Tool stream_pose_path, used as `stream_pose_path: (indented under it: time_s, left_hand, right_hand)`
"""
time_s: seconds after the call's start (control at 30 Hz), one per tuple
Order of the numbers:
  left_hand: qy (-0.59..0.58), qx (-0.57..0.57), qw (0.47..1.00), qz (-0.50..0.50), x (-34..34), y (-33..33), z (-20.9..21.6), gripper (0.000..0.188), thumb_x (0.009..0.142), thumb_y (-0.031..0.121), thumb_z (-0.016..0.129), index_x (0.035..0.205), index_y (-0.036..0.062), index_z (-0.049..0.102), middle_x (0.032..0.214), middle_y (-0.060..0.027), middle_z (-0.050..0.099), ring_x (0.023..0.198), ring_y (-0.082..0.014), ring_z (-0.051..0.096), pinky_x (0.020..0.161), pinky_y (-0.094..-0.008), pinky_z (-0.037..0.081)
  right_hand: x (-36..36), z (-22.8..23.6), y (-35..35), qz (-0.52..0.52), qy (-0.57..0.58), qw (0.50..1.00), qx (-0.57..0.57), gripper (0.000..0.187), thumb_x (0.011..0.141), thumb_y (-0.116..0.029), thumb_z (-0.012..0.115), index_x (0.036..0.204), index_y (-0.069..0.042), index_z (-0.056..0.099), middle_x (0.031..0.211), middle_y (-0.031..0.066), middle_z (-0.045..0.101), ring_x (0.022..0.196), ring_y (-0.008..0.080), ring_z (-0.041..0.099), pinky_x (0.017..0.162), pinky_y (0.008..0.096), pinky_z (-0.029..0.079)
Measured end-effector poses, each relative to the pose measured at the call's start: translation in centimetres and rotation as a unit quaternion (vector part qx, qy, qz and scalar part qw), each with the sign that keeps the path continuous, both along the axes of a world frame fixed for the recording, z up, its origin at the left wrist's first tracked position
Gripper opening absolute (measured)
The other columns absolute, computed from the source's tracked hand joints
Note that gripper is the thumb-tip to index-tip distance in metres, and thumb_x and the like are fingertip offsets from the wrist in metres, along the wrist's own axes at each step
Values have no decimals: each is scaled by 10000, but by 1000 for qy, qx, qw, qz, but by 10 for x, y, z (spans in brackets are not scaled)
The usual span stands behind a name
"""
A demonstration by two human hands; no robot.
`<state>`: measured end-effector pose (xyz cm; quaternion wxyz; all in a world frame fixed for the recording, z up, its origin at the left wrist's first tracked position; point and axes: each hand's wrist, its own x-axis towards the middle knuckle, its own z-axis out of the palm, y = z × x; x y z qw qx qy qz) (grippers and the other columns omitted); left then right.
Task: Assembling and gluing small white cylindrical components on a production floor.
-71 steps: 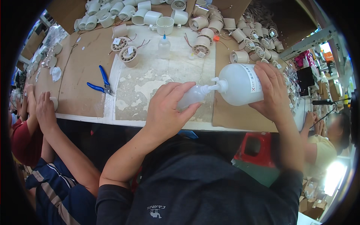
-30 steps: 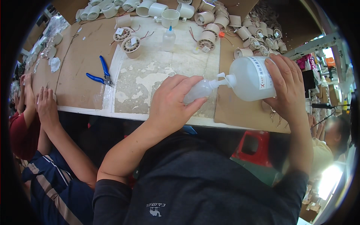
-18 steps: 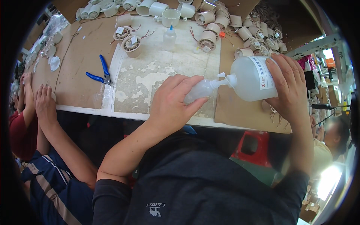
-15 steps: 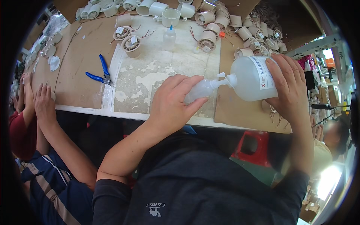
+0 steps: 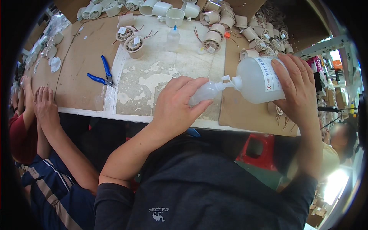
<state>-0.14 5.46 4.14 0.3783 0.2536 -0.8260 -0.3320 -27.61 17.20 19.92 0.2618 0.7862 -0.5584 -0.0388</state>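
Note:
My left hand (image 5: 178,101) is wrapped round a small translucent squeeze bottle (image 5: 206,92), which lies tilted with its neck to the right. In my right hand (image 5: 295,86) is a large translucent white bottle (image 5: 253,80) with a printed label, tipped so its spout points left. The spout meets the mouth of the small bottle just above the table's near edge. How much liquid is in either bottle I cannot make out clearly. Beyond my hands stands another small bottle (image 5: 173,39) with a blue needle tip.
Blue-handled cutters (image 5: 103,73) lie left of the worn board (image 5: 145,82). Round fan housings (image 5: 134,46) with wires stand behind; more housings (image 5: 264,40) pile up at the back right. A co-worker's hand (image 5: 46,107) rests at the left edge. Below is a red stool (image 5: 258,151).
Both my hands and the two bottles stay almost still, the large bottle shifting very slightly right. At the left, the co-worker's hand has moved a little.

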Motion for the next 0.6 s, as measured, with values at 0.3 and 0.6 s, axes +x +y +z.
stream_pose_path:
  time_s: [0.3,0.6]
  left_hand:
    - [1,7,1000,1,0,0,-2,480,795,153,872,1241,71,717,1048,-118,706,975,-307,672,854,-395,535]
    - [10,17,1000,-2,-1,0,-4,478,794,150,873,1239,70,719,1053,-120,705,980,-309,670,860,-396,534]
  right_hand:
    - [2,4,-2,1,10,1000,4,965,575,-132,886,1470,-191,532,1425,95,589,1297,340,577,1138,517,423]
    - [7,8,-5,8,16,1000,5,928,584,-108,862,1453,-190,547,1411,95,594,1280,341,586,1134,524,427]
